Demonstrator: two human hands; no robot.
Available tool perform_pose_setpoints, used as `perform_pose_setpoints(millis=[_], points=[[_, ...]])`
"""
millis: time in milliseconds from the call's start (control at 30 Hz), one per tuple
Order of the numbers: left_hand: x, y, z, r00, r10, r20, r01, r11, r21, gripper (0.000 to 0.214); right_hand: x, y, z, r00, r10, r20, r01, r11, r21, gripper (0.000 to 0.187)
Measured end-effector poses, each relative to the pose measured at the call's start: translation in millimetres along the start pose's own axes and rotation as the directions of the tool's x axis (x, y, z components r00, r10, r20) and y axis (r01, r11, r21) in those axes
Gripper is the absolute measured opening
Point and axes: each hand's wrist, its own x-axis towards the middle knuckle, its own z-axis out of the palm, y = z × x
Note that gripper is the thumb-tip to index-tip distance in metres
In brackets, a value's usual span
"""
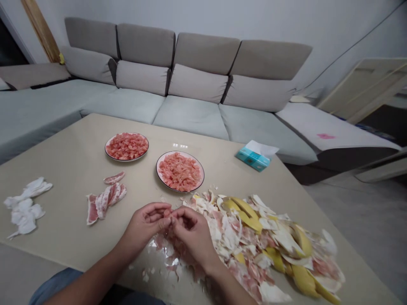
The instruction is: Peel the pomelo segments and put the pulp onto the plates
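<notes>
Both hands meet near the table's front, fingertips pinched together around a small piece of pink pomelo flesh (167,212). My left hand (148,220) grips it from the left, thumb and fingers closed. From the other side, my right hand (192,231) pinches at the same piece. Behind them is a plate of peeled pomelo pulp (180,171), with a second pulp plate (127,146) farther back to the left. Several unpeeled pomelo segments (108,199) lie left of my hands. A heap of pomelo peel and membranes (251,237) spreads out to the right, with scraps under my hands.
Crumpled white tissues (25,207) lie at the table's left. A blue tissue box (254,156) stands near the back right edge of the beige table (73,161). Beyond the table runs a grey sofa (190,114).
</notes>
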Motion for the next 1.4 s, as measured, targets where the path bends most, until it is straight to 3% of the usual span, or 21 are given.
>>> perform_pose_setpoints(millis=[367, 600, 967, 1233, 1333, 1400], points=[[-4, 8, 0.1, 0.998, -0.057, 0.023, 0.06, 0.978, -0.198, 0.039, 6, -5, -6, 0.998, -0.045, -0.052, 0.045, 0.999, 0.0, 0.008], [-5, 11, 1.5, 0.995, -0.031, 0.092, 0.051, 0.973, -0.224, 0.037, 4, -6, -5, 1.0, -0.021, 0.011, 0.02, 0.998, 0.067, 0.016], [-4, 7, -1.6, 0.999, -0.018, 0.033, 0.024, 0.981, -0.191, 0.024, 5, -1, -8, 0.997, 0.071, 0.031, -0.075, 0.984, 0.16, 0.02], [1, 16, -10.1, 0.997, 0.066, -0.031, -0.073, 0.956, -0.285, 0.019, 7, -3, -16, 1.0, 0.021, 0.008, -0.022, 0.977, 0.21, 0.024], [-1, 17, -7.9, 0.992, 0.118, -0.036, -0.122, 0.974, -0.193, 0.024, 7, -5, -14, 0.999, 0.025, 0.025, -0.03, 0.982, 0.185, 0.026], [-2, 16, -5.9, 0.982, 0.174, -0.077, -0.174, 0.985, -0.002, 0.017, 6, -7, -12, 0.999, 0.031, 0.038, -0.036, 0.986, 0.16, 0.027]])
